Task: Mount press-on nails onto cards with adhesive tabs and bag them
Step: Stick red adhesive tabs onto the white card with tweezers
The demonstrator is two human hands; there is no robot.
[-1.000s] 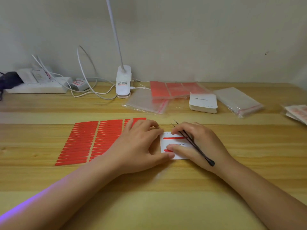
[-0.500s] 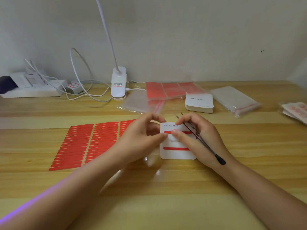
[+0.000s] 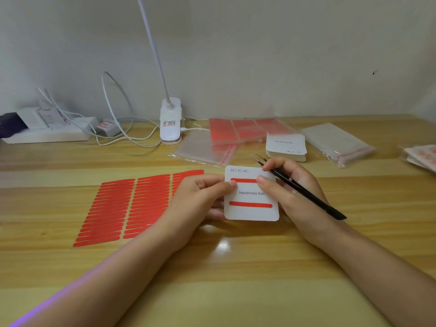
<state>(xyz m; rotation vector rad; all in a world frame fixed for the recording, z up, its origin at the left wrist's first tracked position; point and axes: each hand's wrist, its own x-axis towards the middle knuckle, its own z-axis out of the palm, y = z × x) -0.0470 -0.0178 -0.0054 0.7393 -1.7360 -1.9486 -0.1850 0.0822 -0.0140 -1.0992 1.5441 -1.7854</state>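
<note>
Power strip (image 3: 50, 134) with white plugs and looped cables sits at far left against the wall. Red adhesive strips (image 3: 122, 206) lie on the wooden table (image 3: 236, 279) in three columns on a clear sheet, left of centre; the right column is partly hidden by the left hand. White clip lamp (image 3: 170, 121) stands behind them, its neck rising out of view. Left hand (image 3: 200, 199) holds the white card (image 3: 251, 194) at its left edge, thumb on the face near the end of the upper red strip (image 3: 243, 180), fingers curled behind. Card is lifted off the table, face toward the camera; it reads "Handmade Nail" with small size boxes along the top, and carries a lower red strip (image 3: 250, 205) as well, both running across. Right hand (image 3: 295, 197) pinches the card at its right edge, thumb tip covering the right end of the upper strip, and at the same time grips black tweezers (image 3: 302, 188), which lie across the hand with tips pointing up and left past the card's top corner; tips appear slightly apart. Behind the card: clear zip bags (image 3: 203, 149), a bag of red sheets (image 3: 245, 129), a stack of blank cards (image 3: 286, 147), a further pack of zip bags (image 3: 337, 142). At far right edge, finished packets (image 3: 422, 156), partly cut off.
</note>
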